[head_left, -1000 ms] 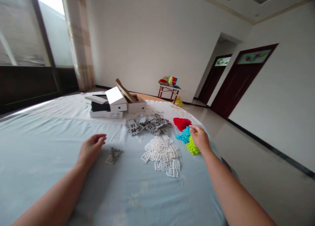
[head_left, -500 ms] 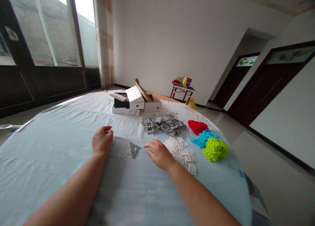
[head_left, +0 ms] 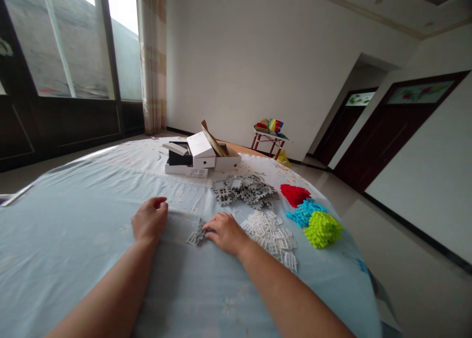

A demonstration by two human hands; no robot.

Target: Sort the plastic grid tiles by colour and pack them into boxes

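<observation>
A small cluster of grey pieces (head_left: 196, 234) lies on the cloth between my hands. My right hand (head_left: 225, 231) has its fingertips on the right edge of this cluster, fingers curled round it. To the left, my left hand (head_left: 149, 218) rests above the cloth with fingers curled together; whether something small is between them is hidden. Beside my right hand spreads a pile of white lattice pieces (head_left: 271, 235). Behind it is a heap of grey lattice pieces (head_left: 245, 190).
Red pieces (head_left: 295, 194), blue pieces (head_left: 306, 211) and lime-green pieces (head_left: 322, 229) are heaped at the right. White boxes (head_left: 201, 151) stand at the back of the round table (head_left: 73, 230). A small side table (head_left: 271, 137) stands by the wall.
My right hand has moved left onto the small grey cluster and its fingers have closed in. My left hand has shifted slightly left. The camera view has tilted a little.
</observation>
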